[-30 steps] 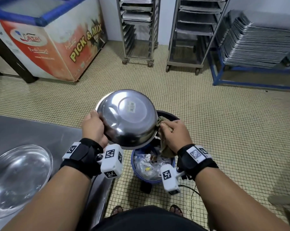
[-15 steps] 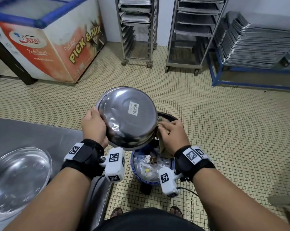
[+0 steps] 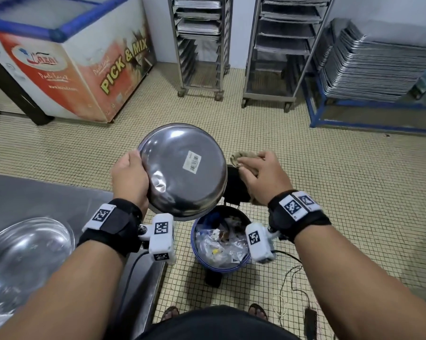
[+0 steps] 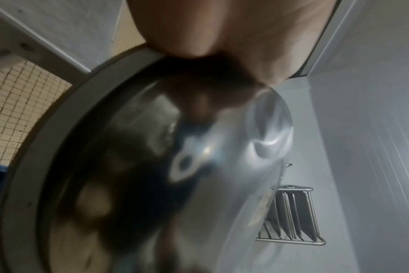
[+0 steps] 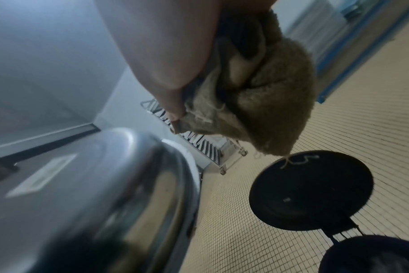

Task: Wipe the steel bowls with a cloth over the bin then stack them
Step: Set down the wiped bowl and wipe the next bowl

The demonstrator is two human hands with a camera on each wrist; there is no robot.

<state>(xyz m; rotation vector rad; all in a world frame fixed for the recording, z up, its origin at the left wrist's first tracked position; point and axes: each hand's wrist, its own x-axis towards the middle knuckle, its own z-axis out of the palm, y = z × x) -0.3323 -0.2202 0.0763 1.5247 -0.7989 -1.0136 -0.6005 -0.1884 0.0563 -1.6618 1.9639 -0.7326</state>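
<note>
1. Left hand (image 3: pixel 129 177) grips the steel bowl (image 3: pixel 182 168) by its rim, base toward the camera, above the open bin (image 3: pixel 221 241).
2. Right hand (image 3: pixel 263 177) clutches the bunched cloth (image 3: pixel 238 157), just beside the bowl, not touching.
3. Second bowl (image 3: pixel 23 256) sits alone on the bench (image 3: pixel 47 202).
4. Judgement: wiping is midway or between strokes; no stack yet.
</note>
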